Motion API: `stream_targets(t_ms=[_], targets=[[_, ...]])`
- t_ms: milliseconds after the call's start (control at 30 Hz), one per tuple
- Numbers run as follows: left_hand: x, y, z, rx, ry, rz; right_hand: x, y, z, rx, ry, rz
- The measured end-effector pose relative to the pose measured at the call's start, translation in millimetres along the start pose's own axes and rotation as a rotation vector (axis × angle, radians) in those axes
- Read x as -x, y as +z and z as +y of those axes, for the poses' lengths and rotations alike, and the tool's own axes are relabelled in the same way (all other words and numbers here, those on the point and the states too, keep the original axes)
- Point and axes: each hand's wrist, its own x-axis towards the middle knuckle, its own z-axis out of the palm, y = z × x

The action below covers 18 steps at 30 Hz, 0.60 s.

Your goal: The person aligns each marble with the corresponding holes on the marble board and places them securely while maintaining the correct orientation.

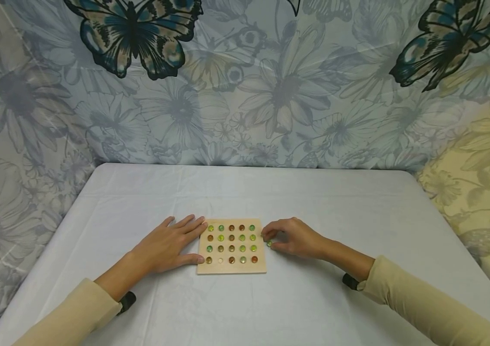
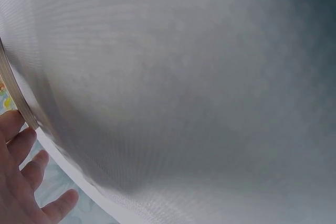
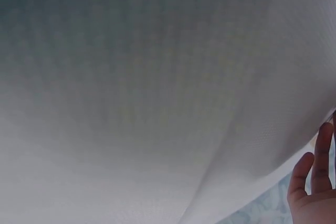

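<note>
A square, light wooden board (image 1: 231, 269) lies on the white cloth, set with rows of small round glass marbles (image 1: 231, 238) in green, amber and brown. One spot in its front row looks paler; whether a clear marble sits there I cannot tell. Along the board's left edge rests my left hand (image 1: 171, 247), fingers spread, thumb and fingertips touching the wood. Just off the opposite edge, my right hand (image 1: 294, 238) pinches a green marble (image 1: 269, 243) between thumb and fingers. The left wrist view catches the board's side (image 2: 18, 95) by the fingertips; the right wrist view shows only some fingers (image 3: 321, 158).
A white cloth (image 1: 314, 302) with faint creases covers the table. Behind it and at both sides hang floral drapes (image 1: 271, 96) with large butterfly prints. A dark band (image 1: 127, 302) sits at the left wrist, another (image 1: 350, 281) at the right.
</note>
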Motion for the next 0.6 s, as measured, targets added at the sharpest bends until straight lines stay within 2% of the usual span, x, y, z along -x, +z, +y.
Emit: stream_targets(t_ms=[600], targets=[[0.5,-0.6,0.7,0.016,0.003,0.0,-8,-10,-9,0.026,-0.021,-0.007]])
